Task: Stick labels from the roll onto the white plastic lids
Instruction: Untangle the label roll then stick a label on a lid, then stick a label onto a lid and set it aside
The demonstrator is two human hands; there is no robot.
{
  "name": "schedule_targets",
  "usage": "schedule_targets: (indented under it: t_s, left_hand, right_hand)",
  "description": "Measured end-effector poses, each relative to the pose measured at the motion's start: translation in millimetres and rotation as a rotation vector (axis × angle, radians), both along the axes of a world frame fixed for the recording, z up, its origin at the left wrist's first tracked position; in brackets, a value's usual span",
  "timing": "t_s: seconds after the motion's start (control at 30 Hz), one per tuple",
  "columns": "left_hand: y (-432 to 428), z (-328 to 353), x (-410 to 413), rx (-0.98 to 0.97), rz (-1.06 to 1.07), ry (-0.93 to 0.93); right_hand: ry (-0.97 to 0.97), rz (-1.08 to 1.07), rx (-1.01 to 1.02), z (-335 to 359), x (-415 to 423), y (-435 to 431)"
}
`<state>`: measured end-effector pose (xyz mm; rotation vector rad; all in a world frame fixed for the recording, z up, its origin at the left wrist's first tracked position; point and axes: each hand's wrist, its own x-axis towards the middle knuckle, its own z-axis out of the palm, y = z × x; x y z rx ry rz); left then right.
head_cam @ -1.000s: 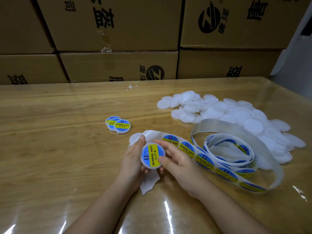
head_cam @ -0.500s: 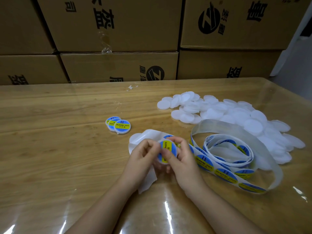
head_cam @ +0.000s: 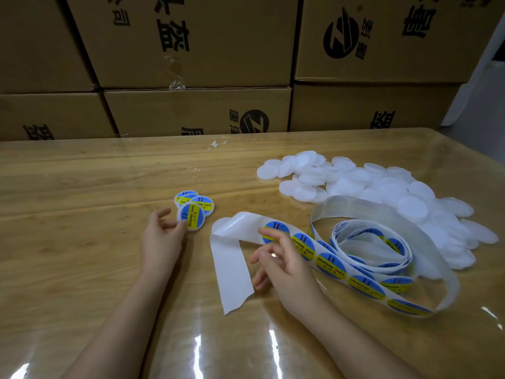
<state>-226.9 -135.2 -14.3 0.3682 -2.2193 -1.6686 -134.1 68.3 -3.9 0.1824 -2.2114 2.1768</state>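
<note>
Tabletop: wood grain under clear glossy film, reflective.
Lids: white plastic, translucent, matt.
Label roll: glossy printed stickers on smooth white paper backing.
Labelled lid: glossy sticker face.
Boxes: matt brown cardboard.

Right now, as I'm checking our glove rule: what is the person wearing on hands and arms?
Left hand and right hand are bare: no gloves, rings or watch. Left forearm and right forearm show no sleeve.
</note>
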Motion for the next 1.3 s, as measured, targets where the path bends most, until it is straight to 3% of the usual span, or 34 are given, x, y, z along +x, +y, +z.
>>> schedule_targets:
  t_s: [0.17, 0.33, 0.5, 0.63, 0.77, 0.97, 1.13, 1.3]
  left_hand:
    - [-1, -5, 0, -0.295, 0.066, 0.011]
    - [7, -6, 5, -0.677, -0.029, 0.084]
    - [14, -6, 10, -1.05, -0.048, 0.038]
    - [17, -5, 14, -1.074, -0.024, 0.048]
    - [28, 5, 17, -0.936, -0.067, 0.23]
    - [78, 46, 2, -0.67, -0.295, 0.35]
    - [150, 69, -43, -1.055, -0.676, 0.198]
    - [189, 49, -62, -1.491, -0.695, 0.231]
  right_hand:
    - [-0.013, -0.002, 0.018, 2, 0, 0]
    - [-0.026, -0.009, 0.02, 2, 0, 1]
    - [-0.04, -0.024, 0.03, 0, -3, 1]
    - [-0.052, -0.018, 0.031, 0, -3, 2]
    - [-0.077, -0.009, 0.015, 4, -3, 3]
    - [-0.062, 0.056, 0.037, 9, 1, 5]
    - [-0.051, 0.041, 0.13, 5, -1, 7]
    - [-0.043, 0.032, 0.11, -2, -3, 7]
